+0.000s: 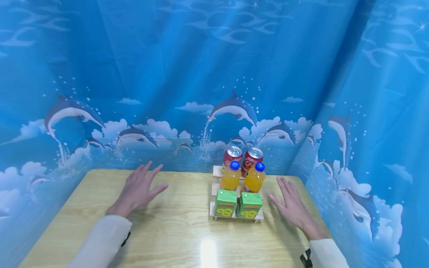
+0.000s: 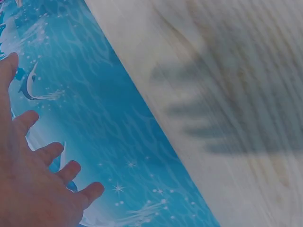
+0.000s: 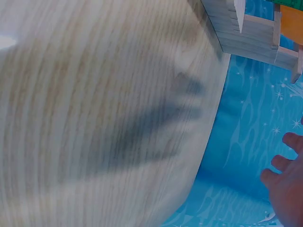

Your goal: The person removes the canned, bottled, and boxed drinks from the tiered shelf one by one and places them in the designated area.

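Note:
A small wooden stepped rack (image 1: 212,209) stands right of the table's middle. On its front step sit two green juice boxes (image 1: 226,204). Behind them are two bottles of orange drink (image 1: 231,179) with blue caps, and two red soda cans (image 1: 232,158) stand on the top step. My left hand (image 1: 139,190) is spread over the left part of the table, well apart from the rack and holding nothing. To the right of the rack, my right hand (image 1: 291,203) is held with extended fingers, near the juice boxes without touching them. Part of the rack (image 3: 255,35) shows in the right wrist view.
A pale wooden table (image 1: 167,238) carries the rack. Blue curtains (image 1: 151,74) printed with dolphins and clouds hang behind the table and along both sides. Hand shadows fall on the tabletop in both wrist views.

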`<control>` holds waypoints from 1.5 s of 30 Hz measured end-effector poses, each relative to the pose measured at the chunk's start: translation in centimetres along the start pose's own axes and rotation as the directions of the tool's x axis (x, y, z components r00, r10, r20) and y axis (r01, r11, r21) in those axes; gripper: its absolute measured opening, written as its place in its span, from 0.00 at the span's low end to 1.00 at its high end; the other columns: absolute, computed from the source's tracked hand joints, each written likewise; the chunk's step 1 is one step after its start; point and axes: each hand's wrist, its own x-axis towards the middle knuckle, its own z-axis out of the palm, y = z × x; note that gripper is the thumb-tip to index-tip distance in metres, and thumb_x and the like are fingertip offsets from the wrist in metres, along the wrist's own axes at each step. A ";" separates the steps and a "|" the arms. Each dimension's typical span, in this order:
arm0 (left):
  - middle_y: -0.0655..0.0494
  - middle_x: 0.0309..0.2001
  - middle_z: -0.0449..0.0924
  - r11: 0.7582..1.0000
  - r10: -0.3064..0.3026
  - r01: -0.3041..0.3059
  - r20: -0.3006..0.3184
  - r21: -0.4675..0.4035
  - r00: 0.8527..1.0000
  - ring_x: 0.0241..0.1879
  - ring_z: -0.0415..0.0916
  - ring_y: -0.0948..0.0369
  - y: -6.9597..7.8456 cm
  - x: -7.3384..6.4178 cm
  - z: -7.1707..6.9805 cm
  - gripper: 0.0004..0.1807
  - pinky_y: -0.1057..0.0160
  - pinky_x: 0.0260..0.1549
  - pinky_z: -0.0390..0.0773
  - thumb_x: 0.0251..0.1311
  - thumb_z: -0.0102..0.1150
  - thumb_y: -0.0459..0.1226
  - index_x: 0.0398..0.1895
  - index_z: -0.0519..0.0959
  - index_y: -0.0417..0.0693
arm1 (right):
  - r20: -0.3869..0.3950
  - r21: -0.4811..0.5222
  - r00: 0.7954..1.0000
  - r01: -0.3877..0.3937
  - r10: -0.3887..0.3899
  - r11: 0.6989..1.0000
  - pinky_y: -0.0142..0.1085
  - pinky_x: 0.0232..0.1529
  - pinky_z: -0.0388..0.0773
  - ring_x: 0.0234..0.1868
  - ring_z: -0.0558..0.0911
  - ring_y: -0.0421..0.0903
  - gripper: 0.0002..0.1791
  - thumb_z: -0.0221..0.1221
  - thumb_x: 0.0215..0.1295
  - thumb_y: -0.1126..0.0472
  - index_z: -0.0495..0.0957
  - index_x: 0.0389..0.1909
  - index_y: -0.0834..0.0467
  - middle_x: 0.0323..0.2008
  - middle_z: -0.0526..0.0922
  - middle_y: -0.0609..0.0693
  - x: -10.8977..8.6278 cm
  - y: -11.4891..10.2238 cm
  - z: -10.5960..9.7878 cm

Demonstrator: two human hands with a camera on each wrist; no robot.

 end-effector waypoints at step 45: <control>0.45 0.89 0.49 0.963 0.043 -0.021 0.079 -0.267 0.996 0.87 0.49 0.37 7.6 7.0 0.3 0.50 0.21 0.76 0.58 0.72 0.60 0.69 0.90 0.54 0.65 | -0.034 0.150 0.999 -0.015 0.020 0.989 0.80 0.73 0.60 0.80 0.64 0.73 0.45 0.64 0.79 0.44 0.56 0.87 0.53 0.83 0.63 0.66 -2.4 0.3 1.9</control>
